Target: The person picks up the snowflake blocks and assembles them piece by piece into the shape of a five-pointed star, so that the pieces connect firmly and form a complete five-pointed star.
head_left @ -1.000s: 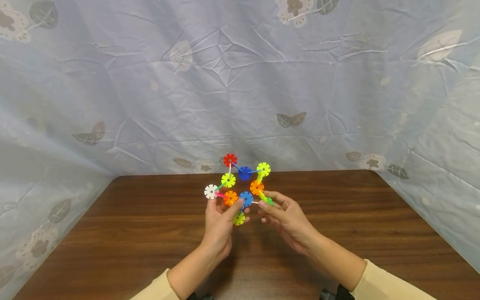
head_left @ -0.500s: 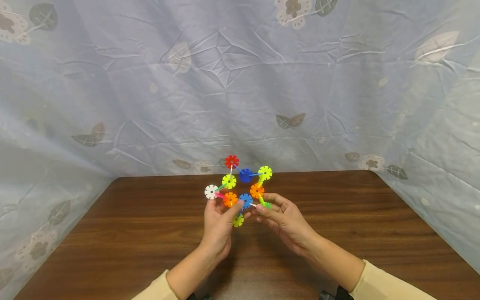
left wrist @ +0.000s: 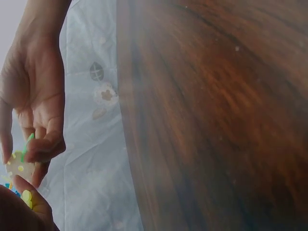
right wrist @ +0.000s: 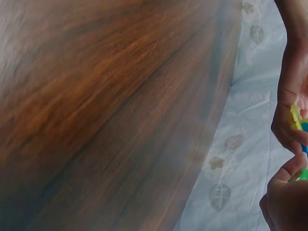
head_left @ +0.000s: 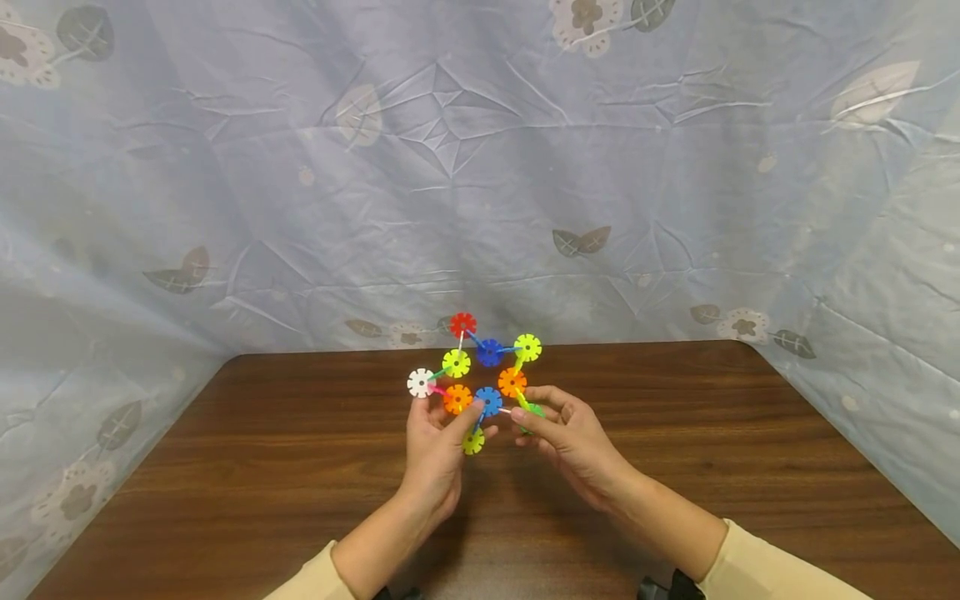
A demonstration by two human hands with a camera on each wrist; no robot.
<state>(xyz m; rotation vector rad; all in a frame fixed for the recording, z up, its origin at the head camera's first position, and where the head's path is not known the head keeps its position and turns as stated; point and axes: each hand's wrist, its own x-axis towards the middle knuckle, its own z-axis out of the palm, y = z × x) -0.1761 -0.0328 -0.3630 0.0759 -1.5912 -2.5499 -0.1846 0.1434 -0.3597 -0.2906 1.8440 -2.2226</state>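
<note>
A ring of interlocking plastic snowflake discs is held up over the table in the head view. Its red disc [head_left: 463, 325] is at the top, a white disc [head_left: 422, 383] at the left. My left hand [head_left: 437, 458] grips the lower left part, thumb on the light blue disc [head_left: 488, 402], just above a yellow-green disc [head_left: 473, 441]. At the lower right, my right hand [head_left: 576, 433] pinches the ring by a green disc [head_left: 535, 412], which its fingers partly hide. A thin white disc [head_left: 506, 410], seen edge-on, spans from the light blue disc to the right thumb.
The brown wooden table [head_left: 300, 467] stretches beneath both hands. Behind it and along both sides hangs a pale grey curtain [head_left: 480, 183] with leaf and flower prints. Dark wrist straps [head_left: 663, 587] show at the bottom edge.
My right hand has shifted slightly left and down, bringing the white disc closer to the light blue one. The ring's upper right side has dropped a little. My left hand has barely moved.
</note>
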